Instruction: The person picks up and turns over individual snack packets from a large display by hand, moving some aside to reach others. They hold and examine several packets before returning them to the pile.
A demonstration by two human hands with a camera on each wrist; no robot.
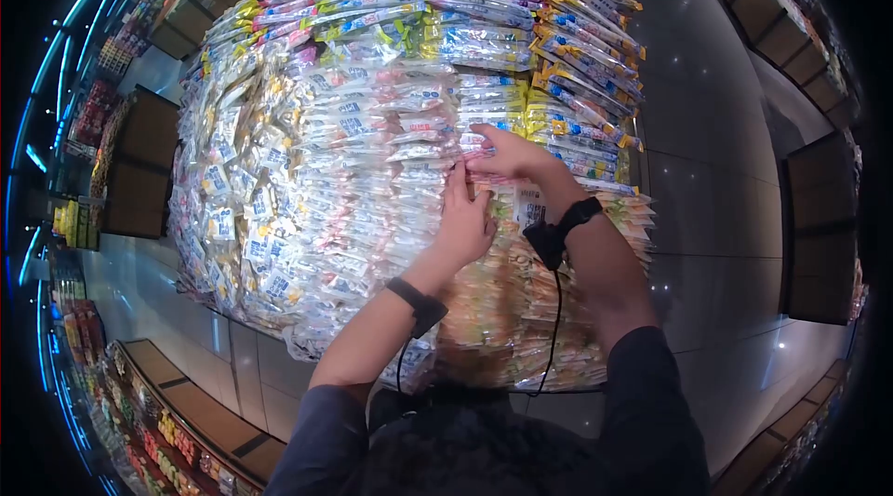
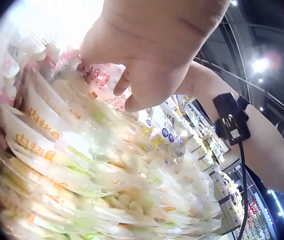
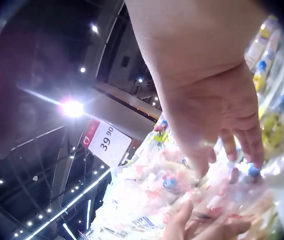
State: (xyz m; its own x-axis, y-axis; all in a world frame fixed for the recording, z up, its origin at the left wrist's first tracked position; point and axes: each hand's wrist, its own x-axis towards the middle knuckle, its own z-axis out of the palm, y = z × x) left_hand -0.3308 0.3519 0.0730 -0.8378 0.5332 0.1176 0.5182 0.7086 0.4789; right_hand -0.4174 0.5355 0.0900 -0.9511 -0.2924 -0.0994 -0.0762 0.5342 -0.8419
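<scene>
My left hand (image 1: 464, 224) reaches over the heap, its fingertips touching packets with pink print near the middle. The left wrist view puts this hand (image 2: 147, 60) right over a pink-printed packet (image 2: 104, 80). Close beside it, my right hand (image 1: 512, 156) rests on the clear-wrapped packets, thumb and fingers spread. From the right wrist, the right hand (image 3: 217, 115) points its fingers down among shiny wrappers, and fingers of the left hand (image 3: 179, 222) show below. White packets with orange print (image 2: 37, 140) lie in tight rows nearer my body.
Loose small packets (image 1: 246, 180) cover the heap's left side; yellow-and-blue packets (image 1: 586, 68) line its far right. A price sign (image 3: 107, 143) stands at the back. Dark straps with camera boxes (image 1: 549, 240) and cables are on both wrists. Shelves (image 1: 139, 161) stand around the tiled floor.
</scene>
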